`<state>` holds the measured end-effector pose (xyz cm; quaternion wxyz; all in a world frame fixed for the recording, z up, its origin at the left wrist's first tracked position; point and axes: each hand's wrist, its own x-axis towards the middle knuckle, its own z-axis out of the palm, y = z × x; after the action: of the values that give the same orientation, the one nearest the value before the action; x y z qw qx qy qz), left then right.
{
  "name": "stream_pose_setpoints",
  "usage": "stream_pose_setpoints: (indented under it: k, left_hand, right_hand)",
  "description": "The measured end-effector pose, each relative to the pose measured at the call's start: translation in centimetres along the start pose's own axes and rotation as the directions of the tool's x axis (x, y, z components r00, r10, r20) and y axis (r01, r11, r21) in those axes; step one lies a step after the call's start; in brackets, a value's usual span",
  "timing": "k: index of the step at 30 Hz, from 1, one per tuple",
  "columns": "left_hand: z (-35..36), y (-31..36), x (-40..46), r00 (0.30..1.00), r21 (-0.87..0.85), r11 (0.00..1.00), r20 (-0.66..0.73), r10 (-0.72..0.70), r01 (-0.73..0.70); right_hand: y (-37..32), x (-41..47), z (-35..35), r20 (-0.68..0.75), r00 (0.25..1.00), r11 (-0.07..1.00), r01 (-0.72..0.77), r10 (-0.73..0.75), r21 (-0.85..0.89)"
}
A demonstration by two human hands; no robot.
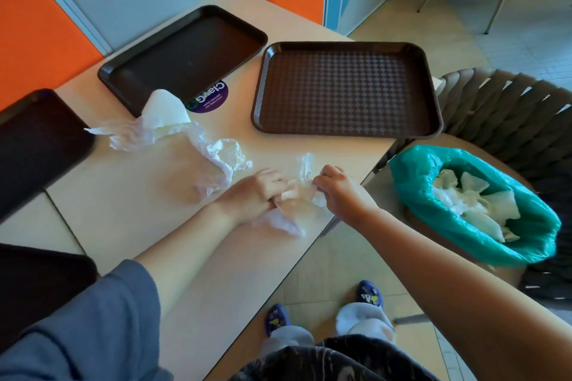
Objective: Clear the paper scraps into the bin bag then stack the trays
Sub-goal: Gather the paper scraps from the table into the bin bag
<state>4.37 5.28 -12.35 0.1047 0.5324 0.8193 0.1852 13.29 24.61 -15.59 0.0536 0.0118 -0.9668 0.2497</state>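
- brown plastic tray [346, 90] lies flat at the table's [130, 195] right end, long axis left-right; a second tray [182, 52] sits behind-left, skewed, partly covering a purple sticker [209, 99].
- two more dark trays [34, 139] at the left edge, cropped.
- teal bin bag [433, 195] stands open beside the table's right corner, white scraps inside.
- loose paper scraps [164, 127] lie mid-table, strung out left to right.
- left hand [250, 195] and right hand [337, 189] both have fingers curled on one crumpled scrap [298, 195] near the front edge.
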Motion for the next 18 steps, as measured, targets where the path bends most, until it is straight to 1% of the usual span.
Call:
stream_pose_setpoints:
  k: [1, 3, 5, 7, 12, 16, 18]
  left_hand:
    - [0.2, 0.2, 0.5, 0.995, -0.051, 0.998, -0.091, -0.039, 0.035]
    - [0.9, 1.1, 2.2, 0.976, -0.122, 0.989, -0.186, -0.111, 0.089]
    - [1.2, 2.7, 4.2, 0.962, -0.173, 0.977, -0.217, -0.164, 0.128]
    - [1.7, 4.6, 6.5, 0.956, -0.212, 0.969, -0.235, -0.174, 0.124]
    - [3.8, 9.7, 12.3, 0.955, -0.336, 0.930, -0.194, -0.223, 0.148]
    - [6.3, 13.1, 17.6, 0.977, -0.336, 0.933, -0.123, -0.176, 0.126]
    - [8.0, 15.1, 20.6, 0.987, -0.346, 0.931, -0.068, -0.147, 0.115]
  right_hand:
    - [0.3, -0.3, -0.5, -0.010, 1.000, 1.000, -0.023, 0.023, -0.009]
    - [1.3, -1.1, -1.9, -0.042, 0.996, 0.997, -0.074, 0.073, -0.022]
    - [2.5, -1.9, -3.4, -0.072, 0.988, 0.990, -0.139, 0.137, -0.028]
    - [4.0, -3.0, -5.1, -0.093, 0.975, 0.977, -0.206, 0.201, -0.046]
    - [8.7, -6.3, -8.6, -0.141, 0.933, 0.937, -0.344, 0.332, -0.065]
    - [13.4, -9.5, -11.2, -0.174, 0.885, 0.893, -0.446, 0.432, -0.053]
    - [16.3, -11.4, -12.1, -0.193, 0.837, 0.851, -0.525, 0.512, -0.020]
